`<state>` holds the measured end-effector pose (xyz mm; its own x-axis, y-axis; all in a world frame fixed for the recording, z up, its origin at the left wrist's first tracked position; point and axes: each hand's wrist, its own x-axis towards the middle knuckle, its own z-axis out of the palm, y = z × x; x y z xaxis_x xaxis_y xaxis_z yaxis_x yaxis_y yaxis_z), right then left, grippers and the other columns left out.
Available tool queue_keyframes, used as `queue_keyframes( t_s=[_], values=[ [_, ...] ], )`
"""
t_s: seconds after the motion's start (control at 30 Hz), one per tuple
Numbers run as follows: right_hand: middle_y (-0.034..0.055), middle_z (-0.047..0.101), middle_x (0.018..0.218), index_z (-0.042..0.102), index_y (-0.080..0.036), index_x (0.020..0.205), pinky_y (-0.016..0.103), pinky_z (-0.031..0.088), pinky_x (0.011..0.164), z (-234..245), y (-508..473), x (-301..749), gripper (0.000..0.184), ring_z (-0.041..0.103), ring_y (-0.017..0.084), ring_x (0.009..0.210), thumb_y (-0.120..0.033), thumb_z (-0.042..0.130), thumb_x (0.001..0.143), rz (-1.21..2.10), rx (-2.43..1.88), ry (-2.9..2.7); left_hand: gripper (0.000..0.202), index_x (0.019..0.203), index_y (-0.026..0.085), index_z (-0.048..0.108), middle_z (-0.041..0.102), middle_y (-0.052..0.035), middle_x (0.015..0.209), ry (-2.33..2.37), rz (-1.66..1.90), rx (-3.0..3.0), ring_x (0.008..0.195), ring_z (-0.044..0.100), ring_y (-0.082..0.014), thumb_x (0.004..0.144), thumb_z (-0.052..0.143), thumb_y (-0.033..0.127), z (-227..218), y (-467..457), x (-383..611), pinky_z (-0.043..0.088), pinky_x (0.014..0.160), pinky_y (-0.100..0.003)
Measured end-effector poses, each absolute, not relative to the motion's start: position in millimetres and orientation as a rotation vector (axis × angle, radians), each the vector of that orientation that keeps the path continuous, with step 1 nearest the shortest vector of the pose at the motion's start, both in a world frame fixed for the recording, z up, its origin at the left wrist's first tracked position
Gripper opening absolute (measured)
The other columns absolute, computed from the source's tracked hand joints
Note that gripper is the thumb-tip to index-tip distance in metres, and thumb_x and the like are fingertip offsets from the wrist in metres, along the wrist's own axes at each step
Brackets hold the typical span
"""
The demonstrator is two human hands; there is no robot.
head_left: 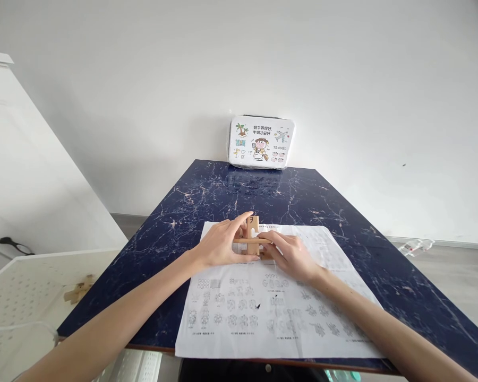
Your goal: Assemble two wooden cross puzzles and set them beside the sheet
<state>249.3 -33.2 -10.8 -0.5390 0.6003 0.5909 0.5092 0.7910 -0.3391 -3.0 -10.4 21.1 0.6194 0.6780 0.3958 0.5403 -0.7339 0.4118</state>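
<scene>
Between my two hands, a wooden interlocking puzzle (253, 247) is held above a printed sheet. One of its pieces stands upright with a dark mark near the top, and a thin flat piece crosses it. My left hand (222, 241) grips it from the left, with fingers at the top and thumb low down. My right hand (289, 253) pinches the right end of the crossing piece. Under both hands lies the white instruction sheet (242, 339), covered in small line drawings. Fingers hide part of the puzzle.
A white illustrated case (262, 142) leans against the wall at the back of the dark blue marbled table (183, 193). Wooden pieces (78, 289) sit in a white perforated basket (19, 286) at the left. Clear plastic packaging (416, 246) shows at the right.
</scene>
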Motion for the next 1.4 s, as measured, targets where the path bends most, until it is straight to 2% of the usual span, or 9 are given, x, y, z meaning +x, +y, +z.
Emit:
queue_keyframes(
  t_s=[0.17,0.5,0.73,0.87,1.03,1.2,1.27,1.4],
  values=[
    [0.0068,0.077,0.098,0.057,-0.023,0.128,0.030,0.052,0.063,-10.4,-34.0,248.4,0.023,0.071,0.018,0.072,-0.021,0.041,0.111,0.152,-0.817,-2.263,0.099,0.156,0.026,0.037,0.072,-0.0094,0.119,1.005,0.821,2.605,0.099,0.072,-0.0286,0.078,0.080,0.069,20.2,-10.1,-3.3,0.057,0.095,-0.047],
    [0.0068,0.078,0.101,0.059,-0.023,0.132,0.033,0.054,0.066,-11.8,-35.1,248.2,0.026,0.072,0.020,0.074,-0.021,0.045,0.110,0.131,-0.818,-2.245,0.098,0.154,0.025,0.037,0.074,-0.0088,0.117,0.990,0.870,2.652,0.097,0.073,-0.0282,0.078,0.079,0.071,15.9,-8.6,-3.3,0.058,0.092,-0.045],
    [0.0048,0.076,0.090,0.062,-0.022,0.127,0.032,0.051,0.061,-10.4,-36.4,245.7,0.024,0.066,0.018,0.066,-0.021,0.045,0.110,0.147,-0.818,-2.204,0.097,0.152,0.026,0.040,0.074,-0.0083,0.115,0.994,0.875,2.619,0.095,0.073,-0.0278,0.076,0.079,0.072,16.9,-9.9,-2.4,0.058,0.090,-0.045],
    [0.0069,0.077,0.098,0.063,-0.022,0.128,0.032,0.053,0.064,-8.3,-36.3,246.5,0.025,0.070,0.018,0.072,-0.022,0.045,0.110,0.195,-0.806,-2.216,0.095,0.151,0.026,0.042,0.074,-0.0082,0.115,1.000,0.872,2.608,0.096,0.073,-0.0283,0.076,0.079,0.070,16.8,-10.8,-2.0,0.059,0.089,-0.045],
    [0.0078,0.078,0.102,0.062,-0.022,0.128,0.033,0.054,0.066,-9.3,-35.6,247.3,0.025,0.071,0.019,0.074,-0.025,0.044,0.111,0.220,-0.835,-2.232,0.096,0.151,0.026,0.041,0.074,-0.0086,0.117,1.017,0.854,2.596,0.098,0.073,-0.0288,0.075,0.081,0.069,16.9,-10.8,-2.0,0.058,0.090,-0.045],
    [0.0079,0.077,0.099,0.058,-0.023,0.132,0.034,0.054,0.064,-9.1,-33.9,246.7,0.026,0.070,0.020,0.071,-0.034,0.051,0.109,0.231,-0.963,-2.145,0.097,0.151,0.026,0.041,0.074,-0.0081,0.116,1.048,0.935,2.534,0.098,0.073,-0.0284,0.074,0.080,0.071,18.5,-8.0,-4.1,0.059,0.087,-0.044],
    [0.0078,0.075,0.098,0.059,-0.023,0.127,0.034,0.055,0.066,-7.8,-32.2,247.2,0.024,0.070,0.020,0.076,-0.036,0.054,0.108,0.254,-0.994,-2.134,0.097,0.152,0.025,0.040,0.074,-0.0073,0.112,1.084,0.992,2.498,0.094,0.073,-0.0268,0.075,0.080,0.069,18.5,-6.5,-5.6,0.059,0.084,-0.042],
    [0.0092,0.069,0.107,0.062,-0.024,0.110,0.040,0.058,0.079,-9.0,-27.3,249.7,0.018,0.067,0.024,0.095,-0.040,0.065,0.102,0.249,-0.940,-2.267,0.099,0.153,0.023,0.040,0.073,-0.0067,0.108,1.153,1.058,2.443,0.089,0.071,-0.0242,0.075,0.080,0.069,17.9,-4.9,-7.9,0.059,0.081,-0.040]
  ],
)
